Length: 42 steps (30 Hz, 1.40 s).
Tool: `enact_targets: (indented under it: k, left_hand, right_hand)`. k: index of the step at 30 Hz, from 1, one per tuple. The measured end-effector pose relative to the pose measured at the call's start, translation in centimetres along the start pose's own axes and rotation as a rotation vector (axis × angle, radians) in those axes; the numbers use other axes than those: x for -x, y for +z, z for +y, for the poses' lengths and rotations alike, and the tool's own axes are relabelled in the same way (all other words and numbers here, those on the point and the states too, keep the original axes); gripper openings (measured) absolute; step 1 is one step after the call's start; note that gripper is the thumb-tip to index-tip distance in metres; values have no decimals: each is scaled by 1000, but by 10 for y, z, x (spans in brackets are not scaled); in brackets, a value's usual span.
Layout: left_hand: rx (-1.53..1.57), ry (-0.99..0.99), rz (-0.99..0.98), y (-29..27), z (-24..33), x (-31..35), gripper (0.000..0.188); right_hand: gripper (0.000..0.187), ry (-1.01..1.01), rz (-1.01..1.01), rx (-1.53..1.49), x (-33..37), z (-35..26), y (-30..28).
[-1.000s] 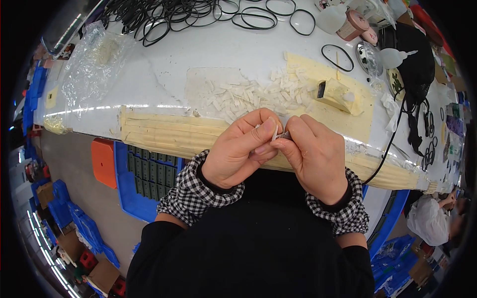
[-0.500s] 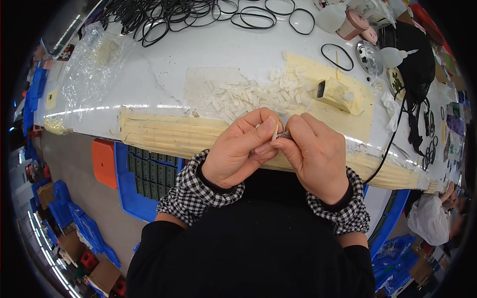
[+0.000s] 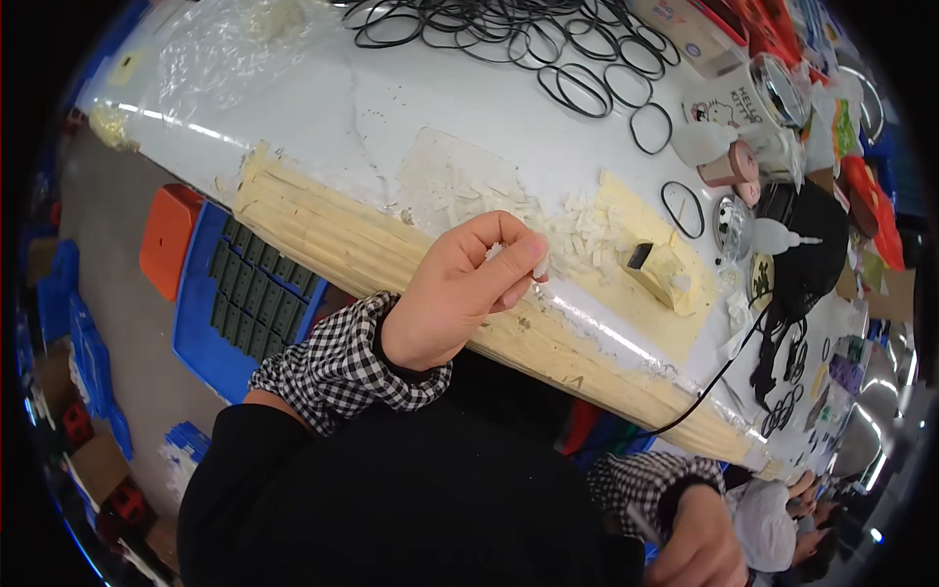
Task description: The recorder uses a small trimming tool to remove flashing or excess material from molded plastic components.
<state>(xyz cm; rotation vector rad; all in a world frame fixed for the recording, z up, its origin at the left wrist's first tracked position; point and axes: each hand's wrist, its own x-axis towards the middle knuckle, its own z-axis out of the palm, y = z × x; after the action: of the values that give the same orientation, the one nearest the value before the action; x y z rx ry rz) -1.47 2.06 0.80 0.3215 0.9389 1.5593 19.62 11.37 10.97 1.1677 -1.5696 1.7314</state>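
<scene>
My left hand (image 3: 468, 284) is raised over the table's near edge, thumb and fingertips pinched together. A small white strip (image 3: 543, 268) shows at the fingertips, mostly covered by them. Just beyond it, many similar pale strips (image 3: 585, 233) lie scattered in a loose heap. At the lower right, off the table, is my right hand (image 3: 698, 550), its fingers curled and partly cut off by the picture's edge. A slim grey object (image 3: 643, 523) shows beside those fingers; what it is I cannot make out.
A yellow-taped block (image 3: 661, 276) stands on a yellow sheet right of the heap. Black rubber rings (image 3: 577, 90) pile up at the back. A dropper bottle (image 3: 780, 237) and a black cable (image 3: 706, 391) are to the right. A blue crate (image 3: 196, 323) of dark green parts stands below left.
My right hand has left my left hand and dropped to the lower right. My left hand keeps its pinch near the table's edge. The whole view has turned and shifted.
</scene>
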Motion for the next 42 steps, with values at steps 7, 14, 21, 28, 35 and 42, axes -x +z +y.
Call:
enact_targets:
  k: [7,14,21,28,35,42]
  left_hand:
    - [-93,109,67,-7,1,8,16]
    - [72,71,49,-16,9,3,18]
    - [234,74,81,-27,21,3,21]
    - [430,120,99,-45,30,3,19]
    - [505,285,299,-77,44,10,19]
    - [578,347,260,-87,44,2,21]
  right_hand:
    - [23,198,-191,187,-33,-34,46]
    - [25,251,-125,257,-27,-38,44]
    - [27,298,-33,300,-23,-41,42]
    - [30,420,488,453,-2,-20,23]
    - [30,1101,261,1344,4,113,1]
    - [38,1067,-171,1668,0,186,0]
